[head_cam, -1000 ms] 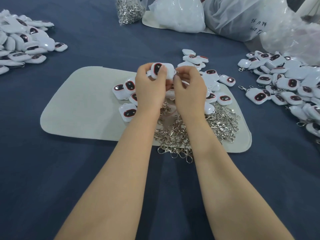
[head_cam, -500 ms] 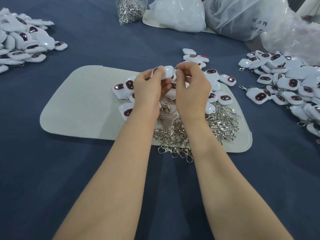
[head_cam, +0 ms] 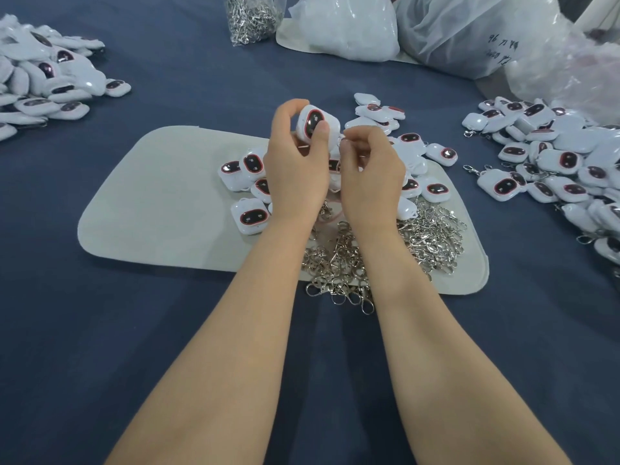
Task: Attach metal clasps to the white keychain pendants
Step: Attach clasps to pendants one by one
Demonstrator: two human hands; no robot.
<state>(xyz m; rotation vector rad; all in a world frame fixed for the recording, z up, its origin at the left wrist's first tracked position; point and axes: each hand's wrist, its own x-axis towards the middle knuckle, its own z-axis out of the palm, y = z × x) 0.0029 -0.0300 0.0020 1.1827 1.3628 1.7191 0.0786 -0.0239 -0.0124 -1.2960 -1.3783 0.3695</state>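
Pendant [head_cam: 313, 124] in left hand [head_cam: 295, 169] (clasp [head_cam: 342, 138] right)

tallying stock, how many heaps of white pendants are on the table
3 heaps of white plastic pendants: far left, centre on the grey felt mat, right. Plastic bags may hide more.

Bright, even, soft light from above. Only faint, diffuse shadows on the table [head_cam: 134, 330] beneath the arms [head_cam: 235, 347] and along the mat [head_cam: 151, 196] edge. Small white glare on the left pendants [head_cam: 43, 67], bags [head_cam: 469, 35] and clasps [head_cam: 432, 236]. Sharp in the middle, slightly soft toward the far edges. Wide-angle stretching at the corners.
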